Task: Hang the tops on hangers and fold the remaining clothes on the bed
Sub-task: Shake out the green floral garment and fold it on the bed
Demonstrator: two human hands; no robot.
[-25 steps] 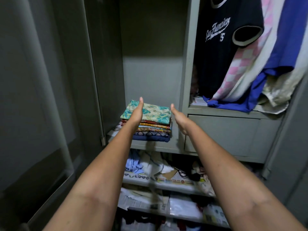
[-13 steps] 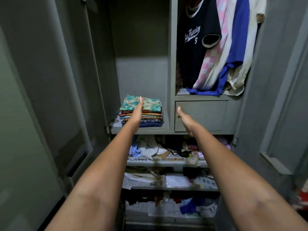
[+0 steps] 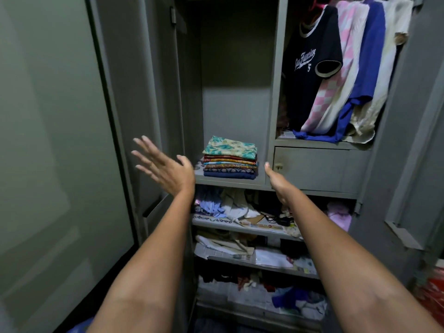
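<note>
A neat stack of folded clothes (image 3: 230, 158), topped by a teal leaf print, sits on a grey wardrobe shelf (image 3: 230, 182). Several tops hang in the upper right compartment: a navy San Francisco tee (image 3: 310, 68), a pink checked one (image 3: 336, 87), a blue one (image 3: 367, 66) and a cream one (image 3: 389, 56). My left hand (image 3: 163, 167) is spread with straight fingers, off to the left of the stack, toward the open left door. My right hand (image 3: 276, 181) is held edge-on just right of the stack, in front of the drawer, empty.
The open left wardrobe door (image 3: 141, 104) stands beside my left hand. A grey drawer (image 3: 317, 167) sits under the hanging tops. Lower shelves (image 3: 240, 227) hold jumbled clothes and papers. The right door (image 3: 420, 140) is open; a red item (image 3: 432, 299) lies at bottom right.
My left hand came off the stack and swung left with fingers spread. My right hand drew back slightly. The camera pulled back, showing more of the wardrobe.
</note>
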